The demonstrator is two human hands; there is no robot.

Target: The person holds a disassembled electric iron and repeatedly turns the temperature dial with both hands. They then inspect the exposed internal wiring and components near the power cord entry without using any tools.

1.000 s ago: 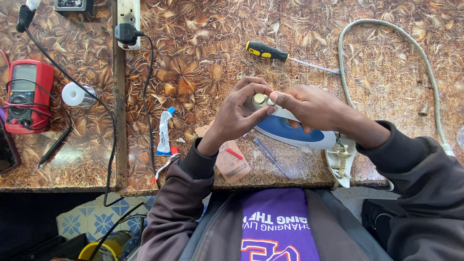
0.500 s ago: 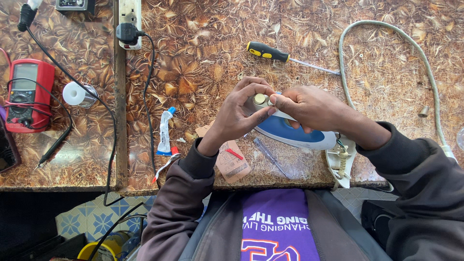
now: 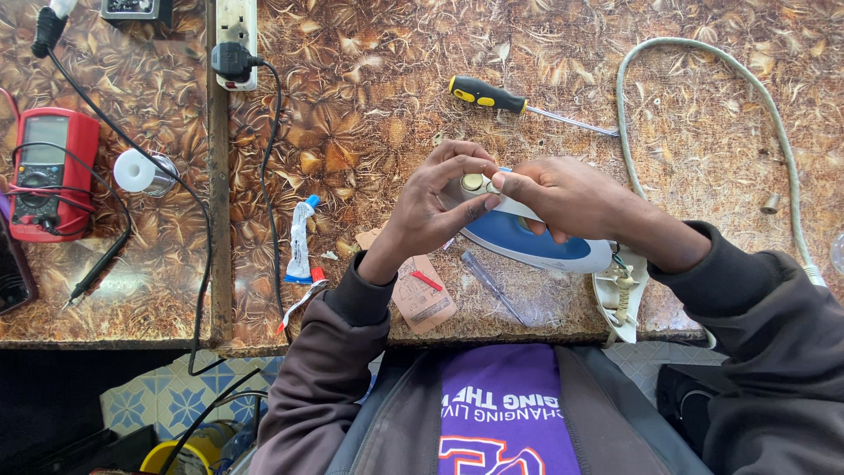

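Brown leaf-patterned worktop (image 3: 369, 97) fills our view, patterned floor tiles below its edge. Our left hand (image 3: 435, 207) and right hand (image 3: 563, 198) pinch a small round knob (image 3: 473, 182) atop the blue-and-white iron (image 3: 527, 242), mid-bench. Screwdriver (image 3: 501, 97) and red multimeter (image 3: 48, 171) lie apart.

- Both arms are covered by long dark brown-grey jacket sleeves with ribbed cuffs.
- The jacket is worn open.
- A purple shirt with white lettering is seen beneath.

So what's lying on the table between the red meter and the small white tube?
A white tape roll and black cables, in the head view, between red meter and tube.
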